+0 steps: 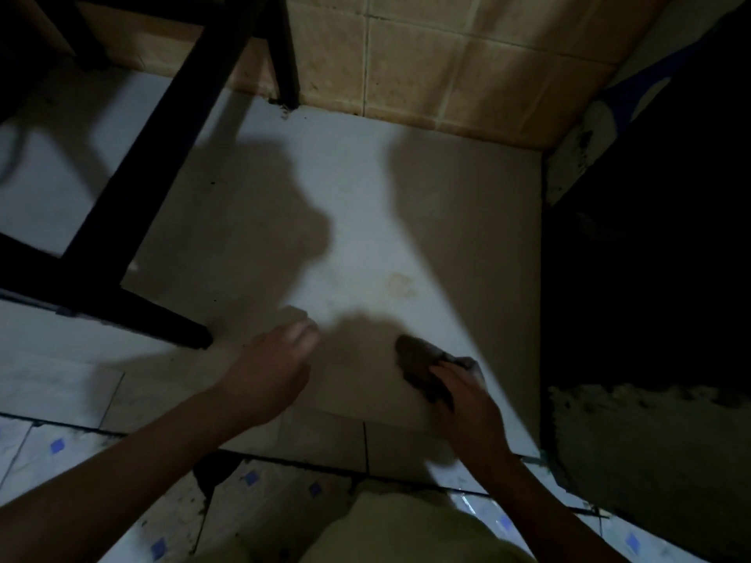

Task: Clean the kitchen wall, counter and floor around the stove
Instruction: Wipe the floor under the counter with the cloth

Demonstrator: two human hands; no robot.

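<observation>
Bare forearms (122,473) reach up from the bottom of the frame, past a pale-clad knee (398,522), toward the white floor (365,188) at the centre. The right hand (467,400), lower right of centre, grips a dark rag (418,355) — fingers curled over its near end while the far end lies bunched on the tile. The left hand (280,359), just left of centre, holds nothing. Its fingers are loosely extended and blurred, and whether they touch the floor cannot be told. A faint yellowish stain (402,284) shows just above the rag in the frame. Black stand legs (142,164) cross the upper left, tan wall tiles (447,54) run along the top, and the right side is dark.

The rag looks soft, light and limp — possibly damp — so it is likely to fold and drag rather than slide as one piece. It probably handles best bunched into a pad and held from the top, fingers spread over it, so that pressure reaches the tile. The smooth tile may be slippery where wet, so a free hand set down to brace could skid.
</observation>
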